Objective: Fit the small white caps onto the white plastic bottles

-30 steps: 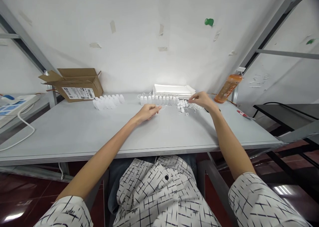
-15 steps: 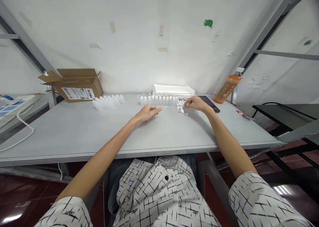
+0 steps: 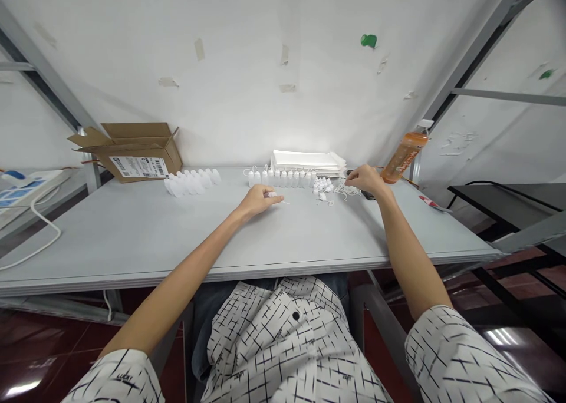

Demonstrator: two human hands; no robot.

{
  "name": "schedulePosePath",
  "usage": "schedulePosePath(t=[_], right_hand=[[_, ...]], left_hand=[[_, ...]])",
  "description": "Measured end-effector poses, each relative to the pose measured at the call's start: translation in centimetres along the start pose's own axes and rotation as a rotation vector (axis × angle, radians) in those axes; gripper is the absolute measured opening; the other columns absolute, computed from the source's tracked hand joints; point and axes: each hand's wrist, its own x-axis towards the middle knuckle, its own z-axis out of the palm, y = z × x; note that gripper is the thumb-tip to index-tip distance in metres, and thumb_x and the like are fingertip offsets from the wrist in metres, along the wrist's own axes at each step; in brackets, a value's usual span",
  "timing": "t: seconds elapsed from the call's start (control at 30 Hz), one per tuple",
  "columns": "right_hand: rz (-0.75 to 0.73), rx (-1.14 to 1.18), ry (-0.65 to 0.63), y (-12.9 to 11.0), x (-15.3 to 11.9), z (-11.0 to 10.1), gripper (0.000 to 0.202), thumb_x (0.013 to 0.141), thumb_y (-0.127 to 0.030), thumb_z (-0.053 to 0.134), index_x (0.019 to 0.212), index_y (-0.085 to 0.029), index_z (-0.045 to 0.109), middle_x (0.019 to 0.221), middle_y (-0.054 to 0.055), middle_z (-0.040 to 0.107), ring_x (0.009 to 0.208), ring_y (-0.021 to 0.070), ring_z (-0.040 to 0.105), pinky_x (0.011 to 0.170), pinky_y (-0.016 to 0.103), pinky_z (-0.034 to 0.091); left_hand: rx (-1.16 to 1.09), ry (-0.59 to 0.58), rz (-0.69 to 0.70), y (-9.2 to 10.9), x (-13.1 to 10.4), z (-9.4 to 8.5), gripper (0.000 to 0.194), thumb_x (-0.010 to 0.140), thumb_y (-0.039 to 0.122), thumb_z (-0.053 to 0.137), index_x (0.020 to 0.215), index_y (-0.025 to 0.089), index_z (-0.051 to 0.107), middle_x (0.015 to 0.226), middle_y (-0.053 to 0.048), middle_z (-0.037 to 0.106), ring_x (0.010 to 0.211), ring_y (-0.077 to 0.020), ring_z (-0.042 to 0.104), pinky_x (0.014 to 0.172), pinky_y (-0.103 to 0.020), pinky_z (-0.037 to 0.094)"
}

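My left hand is closed on a small white cap, a thin white strand poking out past the fingertips. Behind it stands a row of small white bottles, with loops on some tops. My right hand is pinched at a pile of white strings; what its fingertips hold is too small to make out. Between the hands lies a heap of small white caps. Farther left, several white bottles without visible caps stand in a group.
An open cardboard box stands at the back left. White stacked sheets lie by the wall. A dark phone is partly under my right hand, beside an orange drink bottle. A red and white packet lies at right.
My right hand has moved right, from the caps to the strings, uncovering the pile and covering much of the phone. My left hand has shifted slightly left, and a white cap now shows in it.
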Motion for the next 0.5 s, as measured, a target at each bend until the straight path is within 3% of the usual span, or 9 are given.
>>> schedulePosePath(t=[0.2,0.4,0.5], right_hand=[[-0.105,0.113,-0.064,-0.5,-0.5,-0.4,0.015,0.068,-0.027,0.072,0.077,-0.016,0.077,0.061,0.0,0.06,0.059,0.0127,0.05,0.056,0.025,0.036],[-0.22,0.195,-0.452,-2.5,-1.9,-0.9,0.024,0.067,-0.041,0.077,0.069,-0.017,0.075,0.065,0.002,0.061,0.057,0.0104,0.046,0.05,0.024,0.033],[-0.292,0.147,-0.523,-3.2,-2.0,-0.4,0.023,0.062,-0.039,0.081,0.065,-0.017,0.075,0.065,0.003,0.063,0.061,0.0123,0.05,0.052,0.023,0.036]], left_hand=[[-0.054,-0.003,-0.028,0.0,0.0,0.1,0.027,0.073,0.032,0.064,0.058,0.018,0.047,0.048,0.006,0.04,0.039,-0.0062,0.035,0.041,-0.022,0.024],[-0.073,-0.021,-0.057,0.1,-0.1,0.2,0.012,0.071,0.025,0.063,0.071,0.019,0.052,0.048,0.007,0.044,0.035,-0.0066,0.036,0.039,-0.021,0.027],[-0.06,-0.031,-0.054,0.1,-0.1,0.1,0.011,0.072,0.025,0.063,0.076,0.02,0.054,0.047,0.009,0.044,0.033,-0.0068,0.036,0.039,-0.021,0.028]])
